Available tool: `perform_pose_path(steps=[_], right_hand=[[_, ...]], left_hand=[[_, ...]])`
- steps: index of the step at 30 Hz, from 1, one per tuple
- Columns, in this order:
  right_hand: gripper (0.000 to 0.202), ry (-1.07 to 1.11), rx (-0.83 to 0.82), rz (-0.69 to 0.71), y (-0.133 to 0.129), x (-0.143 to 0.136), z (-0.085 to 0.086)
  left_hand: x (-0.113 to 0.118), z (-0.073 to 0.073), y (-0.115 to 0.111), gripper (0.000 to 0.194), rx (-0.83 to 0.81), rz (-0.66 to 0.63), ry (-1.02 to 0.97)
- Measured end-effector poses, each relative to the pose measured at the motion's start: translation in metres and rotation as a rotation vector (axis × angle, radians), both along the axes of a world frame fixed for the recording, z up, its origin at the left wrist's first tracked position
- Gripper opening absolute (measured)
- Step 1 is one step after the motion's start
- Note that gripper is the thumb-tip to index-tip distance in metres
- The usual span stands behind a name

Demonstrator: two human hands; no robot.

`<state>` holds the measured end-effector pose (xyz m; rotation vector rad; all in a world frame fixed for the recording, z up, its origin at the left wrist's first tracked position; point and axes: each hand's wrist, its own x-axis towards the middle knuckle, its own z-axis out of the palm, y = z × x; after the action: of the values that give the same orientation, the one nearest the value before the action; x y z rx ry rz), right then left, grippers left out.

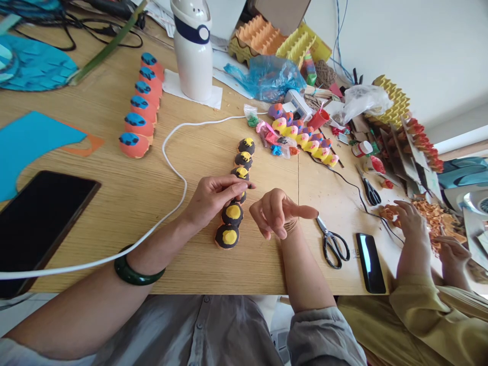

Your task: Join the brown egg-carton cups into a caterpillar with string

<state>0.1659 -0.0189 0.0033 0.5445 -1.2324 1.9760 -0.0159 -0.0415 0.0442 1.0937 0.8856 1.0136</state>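
Observation:
A row of black rounded cups with yellow tops [233, 215] lies on the wooden table in front of me. My left hand [219, 197] is over the middle of this row and hides part of it. Its thumb and fingers are pressed together; anything between them is too small to make out. Just right of the row, my right hand [277, 211] hovers with one finger stretched out to the right and the others loosely bent. I see nothing held in it. A dark speck shows at that fingertip, near black-handled scissors [332, 245].
An orange-and-blue cup row [139, 109], a white bottle [194, 51] and a tablet [41, 223] are to the left. A white cable [179, 178] crosses the table. A phone [370, 263] and another person's hands [414, 223] are at the right; craft supplies crowd the back.

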Motion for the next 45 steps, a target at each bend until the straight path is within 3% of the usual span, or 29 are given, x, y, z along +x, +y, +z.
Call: perform_pose_path(steps=[2,6,9,22,26,30,35,40,45], right_hand=[[0.072,-0.104,-0.063,-0.221,-0.001,0.002,0.006],[0.038,-0.497,-0.437,-0.997,-0.003,0.004,0.021],[0.028,-0.635,-0.459,-1.245,-0.005,0.000,0.027],[0.018,-0.925,0.290,-1.414,-0.022,-0.013,0.036],[0.015,-0.955,0.408,-1.465,-0.021,-0.013,0.035],[0.012,-0.967,0.351,-1.511,-0.021,-0.014,0.033],[0.035,-1.034,0.035,-1.521,-0.019,-0.014,0.026],[0.047,-1.026,-0.102,-1.442,-0.015,-0.015,0.022],[0.054,-1.015,-0.140,-1.422,-0.012,-0.015,0.022]], left_hand=[[0.000,-0.001,0.001,0.031,-0.004,0.001,-0.006],[0.000,-0.006,0.003,0.028,-0.016,0.010,-0.036],[0.001,-0.009,0.005,0.025,-0.044,-0.004,-0.070],[0.005,-0.001,0.008,0.023,-0.177,0.085,-0.165],[0.005,-0.002,0.008,0.025,-0.177,0.096,-0.154],[0.004,-0.005,0.007,0.027,-0.116,0.138,-0.051],[0.000,-0.007,0.010,0.026,-0.035,0.282,0.092],[-0.006,-0.007,0.018,0.017,-0.096,0.385,-0.008],[-0.007,-0.007,0.022,0.015,-0.166,0.374,-0.069]])
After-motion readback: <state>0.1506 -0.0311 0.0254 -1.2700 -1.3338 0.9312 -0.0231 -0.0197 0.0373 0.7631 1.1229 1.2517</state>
